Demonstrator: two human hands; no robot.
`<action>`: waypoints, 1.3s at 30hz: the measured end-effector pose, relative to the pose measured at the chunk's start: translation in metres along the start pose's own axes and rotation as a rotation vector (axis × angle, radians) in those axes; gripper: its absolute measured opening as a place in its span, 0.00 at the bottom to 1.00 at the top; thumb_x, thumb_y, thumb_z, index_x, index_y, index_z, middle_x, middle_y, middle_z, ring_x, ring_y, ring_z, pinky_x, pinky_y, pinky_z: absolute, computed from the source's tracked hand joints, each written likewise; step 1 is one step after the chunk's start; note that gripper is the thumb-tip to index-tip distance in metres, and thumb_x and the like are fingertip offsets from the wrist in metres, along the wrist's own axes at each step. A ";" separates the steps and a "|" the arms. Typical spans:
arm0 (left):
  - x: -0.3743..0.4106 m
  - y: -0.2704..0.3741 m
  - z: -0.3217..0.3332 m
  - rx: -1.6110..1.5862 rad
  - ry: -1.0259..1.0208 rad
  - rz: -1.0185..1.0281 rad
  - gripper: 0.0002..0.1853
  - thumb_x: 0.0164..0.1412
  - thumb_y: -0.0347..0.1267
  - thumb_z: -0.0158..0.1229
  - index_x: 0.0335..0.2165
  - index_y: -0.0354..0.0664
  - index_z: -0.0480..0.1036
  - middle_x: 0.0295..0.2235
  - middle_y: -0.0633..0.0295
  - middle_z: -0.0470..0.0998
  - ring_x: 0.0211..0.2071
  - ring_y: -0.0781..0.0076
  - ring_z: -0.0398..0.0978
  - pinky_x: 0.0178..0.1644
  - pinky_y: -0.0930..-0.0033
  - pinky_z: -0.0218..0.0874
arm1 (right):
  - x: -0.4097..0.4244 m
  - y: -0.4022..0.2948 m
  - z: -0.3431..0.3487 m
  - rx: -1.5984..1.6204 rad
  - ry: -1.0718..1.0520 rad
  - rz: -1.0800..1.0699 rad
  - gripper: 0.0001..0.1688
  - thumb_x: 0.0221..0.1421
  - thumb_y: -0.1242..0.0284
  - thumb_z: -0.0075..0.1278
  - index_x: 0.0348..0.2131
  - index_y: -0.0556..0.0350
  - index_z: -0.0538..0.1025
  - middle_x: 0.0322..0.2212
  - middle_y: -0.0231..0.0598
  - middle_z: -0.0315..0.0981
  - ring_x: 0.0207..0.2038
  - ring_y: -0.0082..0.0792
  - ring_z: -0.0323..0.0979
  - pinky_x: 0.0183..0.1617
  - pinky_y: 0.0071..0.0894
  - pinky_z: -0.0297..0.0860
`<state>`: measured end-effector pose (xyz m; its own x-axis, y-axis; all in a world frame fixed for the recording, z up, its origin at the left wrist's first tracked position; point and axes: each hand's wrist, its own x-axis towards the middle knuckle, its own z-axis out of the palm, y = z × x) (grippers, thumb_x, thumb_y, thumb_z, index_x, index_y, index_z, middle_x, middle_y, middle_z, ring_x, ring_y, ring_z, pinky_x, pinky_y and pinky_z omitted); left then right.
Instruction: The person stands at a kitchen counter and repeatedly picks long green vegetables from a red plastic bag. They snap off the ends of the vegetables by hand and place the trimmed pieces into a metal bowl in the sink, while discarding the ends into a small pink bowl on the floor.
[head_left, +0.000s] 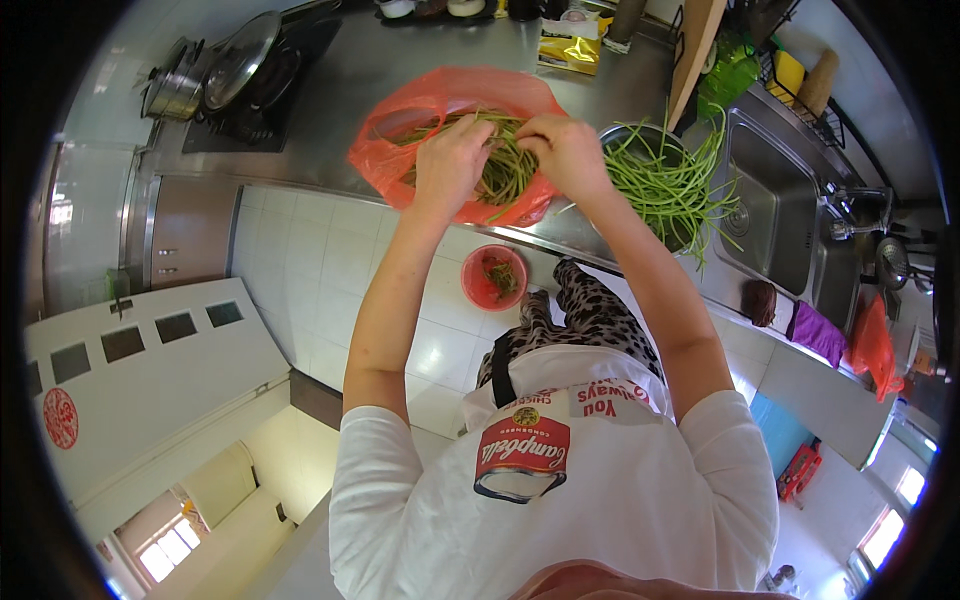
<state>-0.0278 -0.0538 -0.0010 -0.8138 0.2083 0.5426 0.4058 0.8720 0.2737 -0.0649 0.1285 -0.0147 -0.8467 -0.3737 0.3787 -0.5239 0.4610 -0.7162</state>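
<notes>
A thin red plastic bag (491, 86) lies wide at the mouth on the steel counter, heaped with thin green vegetable stems (506, 176). Over the heap, my left hand (454, 157) has its fingers closed on some stems; the fingertips are partly hidden. Facing it, my right hand (566, 154) pinches stems between thumb and fingers, close to the left fingertips. Just right of my right forearm, a metal basin (611, 133) holds a pile of longer, brighter green stems (664, 180) that spill over its rim.
A steel sink (772, 187) with a faucet (862, 206) lies to the right. Below the counter edge, a red bucket (480, 289) with plant scraps stands on the tiled floor. Pots (176, 86) and a lidded pan (244, 60) occupy the stove at left. A yellow packet (568, 49) lies behind the bag.
</notes>
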 end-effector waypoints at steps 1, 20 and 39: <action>-0.003 0.000 -0.005 0.007 -0.001 -0.014 0.07 0.47 0.32 0.61 0.28 0.46 0.72 0.26 0.63 0.73 0.24 0.59 0.73 0.25 0.62 0.64 | 0.000 -0.002 -0.004 0.041 -0.003 0.017 0.06 0.45 0.74 0.54 0.28 0.54 0.78 0.27 0.42 0.75 0.30 0.47 0.73 0.35 0.40 0.68; -0.023 0.065 -0.051 0.155 0.082 0.206 0.07 0.48 0.33 0.62 0.28 0.45 0.74 0.19 0.66 0.67 0.19 0.70 0.70 0.21 0.69 0.61 | -0.012 -0.011 -0.030 1.212 0.198 0.629 0.15 0.58 0.78 0.48 0.44 0.66 0.71 0.37 0.38 0.73 0.37 0.28 0.73 0.44 0.21 0.71; -0.004 0.071 -0.026 0.113 -0.338 0.212 0.07 0.49 0.30 0.54 0.30 0.41 0.70 0.31 0.61 0.69 0.28 0.66 0.74 0.25 0.66 0.67 | -0.050 -0.030 -0.063 -0.029 -0.061 0.073 0.06 0.48 0.85 0.52 0.29 0.61 0.78 0.23 0.36 0.74 0.25 0.21 0.73 0.30 0.20 0.70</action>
<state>0.0151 -0.0042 0.0369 -0.8155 0.5056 0.2815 0.5460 0.8335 0.0846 -0.0125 0.1841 0.0248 -0.8758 -0.3866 0.2890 -0.4643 0.5113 -0.7232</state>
